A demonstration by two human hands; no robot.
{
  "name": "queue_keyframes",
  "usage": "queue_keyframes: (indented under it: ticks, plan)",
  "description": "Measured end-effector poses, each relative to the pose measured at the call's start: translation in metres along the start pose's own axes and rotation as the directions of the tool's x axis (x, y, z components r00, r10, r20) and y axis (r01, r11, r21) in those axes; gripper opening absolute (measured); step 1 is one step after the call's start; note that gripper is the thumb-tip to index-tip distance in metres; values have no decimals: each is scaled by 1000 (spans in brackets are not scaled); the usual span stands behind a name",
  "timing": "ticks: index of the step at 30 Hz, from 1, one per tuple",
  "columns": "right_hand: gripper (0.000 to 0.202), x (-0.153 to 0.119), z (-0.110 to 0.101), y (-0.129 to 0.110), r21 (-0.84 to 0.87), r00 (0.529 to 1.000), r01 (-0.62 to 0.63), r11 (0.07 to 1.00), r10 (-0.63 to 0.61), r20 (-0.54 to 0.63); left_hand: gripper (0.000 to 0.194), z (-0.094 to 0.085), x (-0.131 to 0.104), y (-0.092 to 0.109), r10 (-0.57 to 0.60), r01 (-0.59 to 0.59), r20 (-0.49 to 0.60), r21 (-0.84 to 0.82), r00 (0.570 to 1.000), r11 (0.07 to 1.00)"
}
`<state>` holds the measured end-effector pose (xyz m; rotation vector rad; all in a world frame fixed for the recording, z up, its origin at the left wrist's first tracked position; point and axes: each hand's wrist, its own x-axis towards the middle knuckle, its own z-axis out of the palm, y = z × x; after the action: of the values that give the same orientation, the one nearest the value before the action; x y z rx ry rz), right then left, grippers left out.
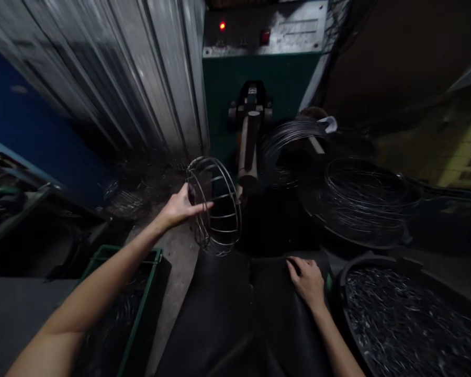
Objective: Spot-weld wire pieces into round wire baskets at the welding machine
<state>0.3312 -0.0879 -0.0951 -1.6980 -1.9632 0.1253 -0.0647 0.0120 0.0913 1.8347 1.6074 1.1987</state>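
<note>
My left hand [180, 207] is closed on the near-left rim of a round metal wire cage [224, 216], its index finger stretched across the wires. The cage is tilted on its side, its right edge close to a machine's blunt metal arm [249, 149]; whether they touch I cannot tell. Low on the right, my right hand [308, 280] rests on the black apron [227, 293] over my lap. Its fingers are loosely bent and slightly apart, and nothing shows in them.
The green machine [220, 78] has a panel with a lit red lamp [222, 25]. Wire coils [369, 193] lie on the right, above a tub [343, 298] of short wire pieces. A green crate [143, 309] stands at left, below corrugated metal sheeting [157, 68].
</note>
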Motion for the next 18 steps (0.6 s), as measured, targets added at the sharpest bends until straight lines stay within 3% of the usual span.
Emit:
queue_keyframes:
  ticks: [2, 5, 9, 14, 18]
  plan:
    - [38, -1, 2, 6, -9, 1000, -1, 1000, 1, -13, 58, -14, -29, -9, -210, 177, 101, 266, 972, 947]
    - [42, -4, 5, 9, -60, 1000, -26, 998, 25, -16, 64, -30, -61, -27, -456, 351, 120, 480, 882, 804]
    - [44, -8, 8, 0, -108, 998, -63, 992, 62, -19, 72, -45, -86, -55, -575, 426, 94, 578, 812, 696]
    - [41, -12, 6, -8, -138, 998, -62, 988, 60, -14, 83, -57, -108, -71, -697, 440, 181, 659, 694, 610]
    - [38, -14, 4, -4, -119, 997, -74, 990, 72, -23, 87, -59, -125, -79, -763, 482, 288, 633, 579, 606]
